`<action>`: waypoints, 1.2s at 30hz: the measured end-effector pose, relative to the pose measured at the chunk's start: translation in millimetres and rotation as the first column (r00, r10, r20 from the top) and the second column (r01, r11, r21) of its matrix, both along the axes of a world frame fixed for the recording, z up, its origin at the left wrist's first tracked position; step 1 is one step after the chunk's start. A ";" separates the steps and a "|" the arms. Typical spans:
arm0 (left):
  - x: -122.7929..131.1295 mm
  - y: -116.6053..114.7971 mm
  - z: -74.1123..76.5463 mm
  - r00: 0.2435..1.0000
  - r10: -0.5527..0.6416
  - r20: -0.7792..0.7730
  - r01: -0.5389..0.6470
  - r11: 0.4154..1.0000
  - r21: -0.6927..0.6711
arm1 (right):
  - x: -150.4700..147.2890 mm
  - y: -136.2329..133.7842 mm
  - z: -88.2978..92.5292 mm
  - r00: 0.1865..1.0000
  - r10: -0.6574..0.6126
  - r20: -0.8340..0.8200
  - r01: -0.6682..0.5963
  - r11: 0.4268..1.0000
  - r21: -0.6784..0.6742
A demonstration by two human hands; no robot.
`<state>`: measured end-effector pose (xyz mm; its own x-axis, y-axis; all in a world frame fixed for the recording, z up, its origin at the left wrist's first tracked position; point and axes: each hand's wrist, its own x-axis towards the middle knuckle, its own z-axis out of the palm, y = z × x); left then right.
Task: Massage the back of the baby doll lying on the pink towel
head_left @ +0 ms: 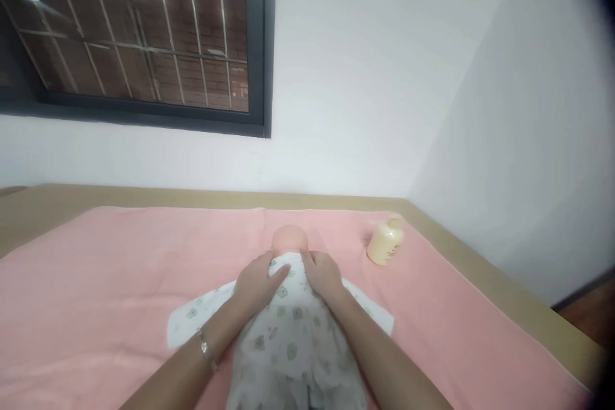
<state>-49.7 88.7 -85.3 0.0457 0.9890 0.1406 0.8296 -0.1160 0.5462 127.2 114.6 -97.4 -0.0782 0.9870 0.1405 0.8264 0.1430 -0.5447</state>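
Observation:
A white baby gown (298,327) with a green print lies over a doll, its sleeves spread to both sides. Only the doll's bald head (289,238) shows past the neckline; the body is hidden under the cloth. My left hand (258,280) is closed on the gown near the left of the neckline, thumb on top and a bracelet on the wrist. On the other side, my right hand (325,274) grips the gown by the neck opening. Fingertips of both hands are partly hidden.
A pink blanket (120,282) covers most of the tan surface (144,197). At the right stands a cream pump bottle (385,242), slightly tilted in view. White walls (360,77) and a barred window (144,25) rise behind.

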 end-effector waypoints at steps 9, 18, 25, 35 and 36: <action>20.8 -27.1 13.4 0.980 -0.145 -0.136 0.189 0.891 0.412 | 19.2 8.8 17.9 0.999 0.001 0.045 -0.004 0.996 0.084; 67.1 -101.8 1.9 0.631 -0.655 -0.416 0.774 0.571 0.275 | 7.6 -24.9 44.1 0.845 0.533 0.031 -0.522 0.812 0.263; 74.8 -99.4 -20.3 0.668 -0.627 -0.401 0.742 0.602 0.294 | -14.6 -30.6 28.1 0.696 0.692 0.191 -0.714 0.636 0.293; 85.1 -105.3 -30.4 0.721 -0.580 -0.379 0.689 0.657 0.306 | -10.8 -33.6 37.2 0.706 0.618 0.345 -0.701 0.680 0.214; 84.7 -105.6 -29.9 0.715 -0.587 -0.380 0.696 0.651 0.305 | -10.9 -33.7 37.0 0.707 0.615 0.349 -0.700 0.680 0.220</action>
<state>35.0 -16.9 -115.2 0.7302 0.5490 0.4066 0.5499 -0.8255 0.1270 116.4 81.0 -60.4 -0.7600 0.5670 0.3175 0.5400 0.8229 -0.1768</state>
